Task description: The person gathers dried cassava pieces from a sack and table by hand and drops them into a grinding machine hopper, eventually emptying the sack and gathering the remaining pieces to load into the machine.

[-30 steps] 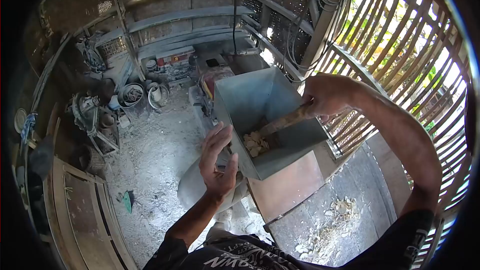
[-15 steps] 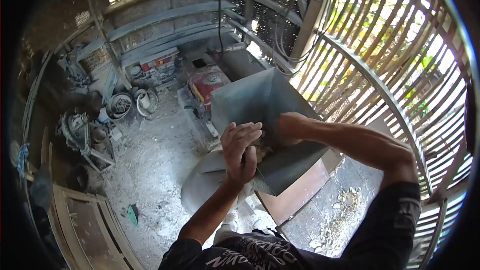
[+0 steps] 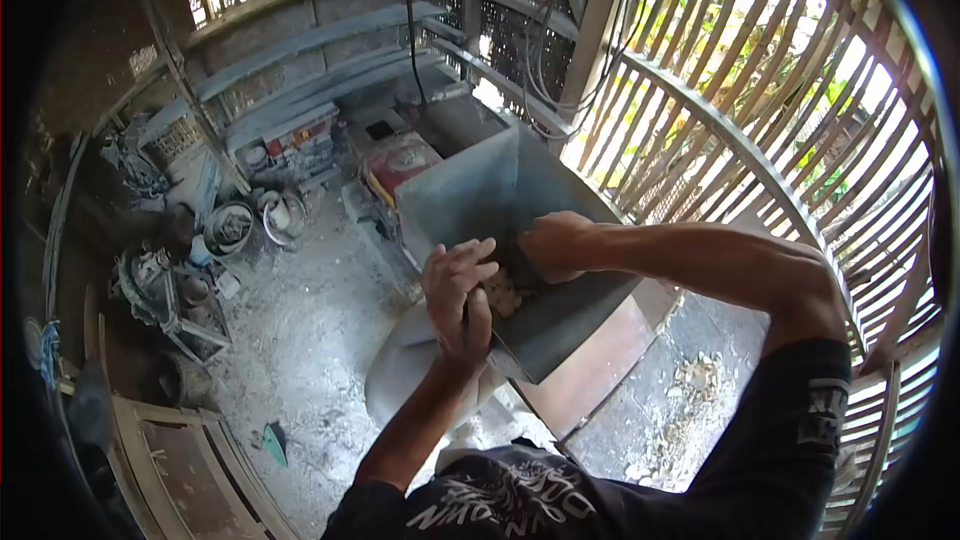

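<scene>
A grey sheet-metal hopper [image 3: 590,325] with sloping walls stands in front of me. Pale tan chunks [image 3: 505,296] lie low inside it, partly hidden by my hands. My left hand [image 3: 460,292] is at the hopper's near left edge, thumb apart from the fingers, with no object visible in it. Whether its palm touches the rim I cannot tell. Reaching in over the right wall, my right hand [image 3: 556,246] is closed, knuckles up, close to the chunks. What it grips, if anything, is hidden in the dark of the hopper.
A red and grey machine [image 3: 400,165] sits behind the hopper. Left of it, a bucket [image 3: 232,225] and clutter line the dusty floor. Chips [image 3: 690,400] are scattered on a board at right, beside a slatted wall [image 3: 760,130]. Cables [image 3: 570,70] hang at a post.
The view has shifted, so the scene sits slightly left and higher. My right hand has drawn back a little from the far wall, and more tan chunks show between my hands.
</scene>
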Demonstrator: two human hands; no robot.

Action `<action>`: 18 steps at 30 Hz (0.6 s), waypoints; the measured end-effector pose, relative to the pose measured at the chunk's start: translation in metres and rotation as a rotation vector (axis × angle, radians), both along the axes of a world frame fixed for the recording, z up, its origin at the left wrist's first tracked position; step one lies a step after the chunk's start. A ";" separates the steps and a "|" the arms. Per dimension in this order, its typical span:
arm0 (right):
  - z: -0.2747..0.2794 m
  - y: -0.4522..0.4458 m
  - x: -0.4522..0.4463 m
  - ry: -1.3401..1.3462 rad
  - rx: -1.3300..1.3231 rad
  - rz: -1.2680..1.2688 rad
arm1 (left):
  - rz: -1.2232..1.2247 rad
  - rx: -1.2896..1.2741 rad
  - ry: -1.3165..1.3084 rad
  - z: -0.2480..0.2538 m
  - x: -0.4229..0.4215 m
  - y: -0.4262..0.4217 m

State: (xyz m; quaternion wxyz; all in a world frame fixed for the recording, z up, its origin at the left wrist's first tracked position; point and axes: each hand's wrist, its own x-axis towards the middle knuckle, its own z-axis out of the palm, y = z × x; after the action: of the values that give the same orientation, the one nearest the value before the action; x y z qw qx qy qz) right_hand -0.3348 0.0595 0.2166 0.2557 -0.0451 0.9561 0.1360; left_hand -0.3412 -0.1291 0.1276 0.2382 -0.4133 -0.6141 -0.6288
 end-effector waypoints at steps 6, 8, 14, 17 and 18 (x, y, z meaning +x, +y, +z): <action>-0.026 -0.012 -0.010 -0.010 -0.163 -0.135 | 0.019 0.003 0.023 0.004 -0.006 0.012; -0.047 -0.012 -0.009 -0.018 -0.175 -0.142 | 0.016 -0.003 0.051 0.001 -0.010 0.012; 0.056 -0.023 0.002 0.043 -0.040 0.064 | 0.059 -0.072 0.059 0.001 -0.011 0.000; -0.081 0.001 -0.006 0.026 -0.105 0.095 | 0.039 -0.116 0.082 -0.003 -0.005 0.003; -0.084 0.008 -0.007 0.050 -0.130 0.120 | 0.037 -0.140 0.121 -0.002 -0.004 0.005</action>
State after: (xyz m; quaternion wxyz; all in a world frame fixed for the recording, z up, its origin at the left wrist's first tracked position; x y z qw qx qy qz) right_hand -0.3416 0.0672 0.1325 0.2196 -0.1154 0.9646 0.0900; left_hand -0.3449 -0.1242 0.1253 0.2567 -0.4549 -0.6485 -0.5536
